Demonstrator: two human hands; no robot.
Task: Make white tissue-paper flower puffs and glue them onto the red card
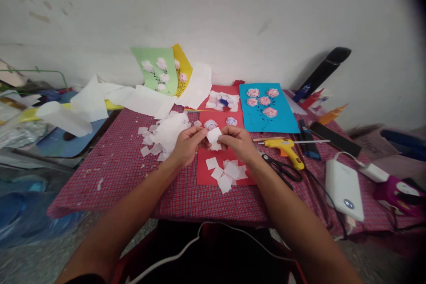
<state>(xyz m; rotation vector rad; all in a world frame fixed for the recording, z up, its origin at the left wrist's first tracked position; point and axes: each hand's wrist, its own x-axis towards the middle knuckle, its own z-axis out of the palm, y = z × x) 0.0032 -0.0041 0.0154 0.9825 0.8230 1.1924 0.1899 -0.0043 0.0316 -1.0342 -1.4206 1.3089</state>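
My L hand (pixel 188 144) and R hand (pixel 238 142) are close together over the table, fingertips (pixel 205 132) pinched almost shut on a white tissue-paper square (pixel 214 135) – both hands have hold of it. A 2nd small white piece (pixel 216 146) sits just under it; can't tell if they're joined. The square looks v. light, soft and easy to tear, so thumb and forefinger at the edges seem the best grip.

Just below, more white squares (pixel 224 175) lie overlapping on a red card sheet (pixel 205 175). To the L, a loose heap of white tissue scraps (pixel 169 131) sits on the red checked tablecloth (pixel 100 191), w/ nothing containing it.

Further R: black-handled scissors (pixel 282 169), a yellow hot glue gun (pixel 282 151) and a white power bank (pixel 344 188). Furthest off, a blue card w/ pink flowers (pixel 266 106) – and a green card (pixel 156 71) propped against the white wall (pixel 213 9).
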